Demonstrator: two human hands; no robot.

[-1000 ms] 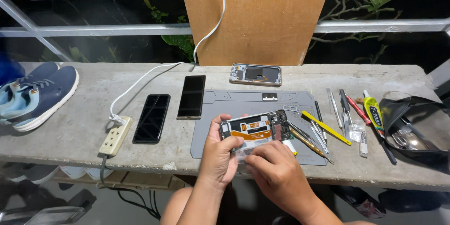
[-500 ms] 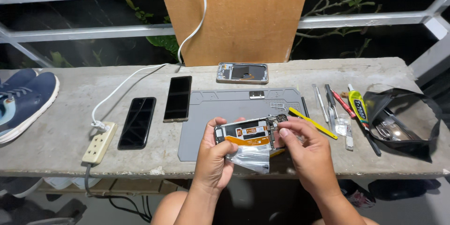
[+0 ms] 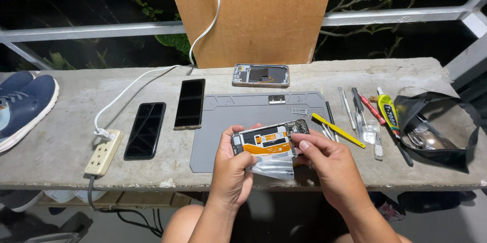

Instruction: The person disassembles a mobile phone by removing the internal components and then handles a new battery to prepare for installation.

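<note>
Phone (image 3: 270,141), back cover off, held above the front edge of the ledge (image 3: 61,157), over the near part of the grey mat (image 3: 238,116). Left hand (image 3: 231,164) grips its left end, thumb across the lower edge, fingers behind. Right hand (image 3: 329,164) pinches the right end near the camera corner, index finger on top. Crinkled clear film (image 3: 276,164) hangs below the phone, caught between both hands.

Handling, judged: phone is light and stiff, but the exposed board and orange flex look fragile; best held by the frame edges, as now, not by the open face. Film is thin, limp and probably slippery; it will not bear any load.

Around it: second opened phone frame (image 3: 261,75) at the mat's far edge; two dark phones (image 3: 190,103) (image 3: 145,130) left of the mat; power strip (image 3: 104,152) with white cable near the front left. Right of the mat: yellow pry tool (image 3: 337,130), tweezers (image 3: 346,101), glue tube (image 3: 389,111), black pouch (image 3: 439,126). Blue shoe (image 3: 23,106) at the far left end. Board (image 3: 251,15) leans against the railing behind.
</note>
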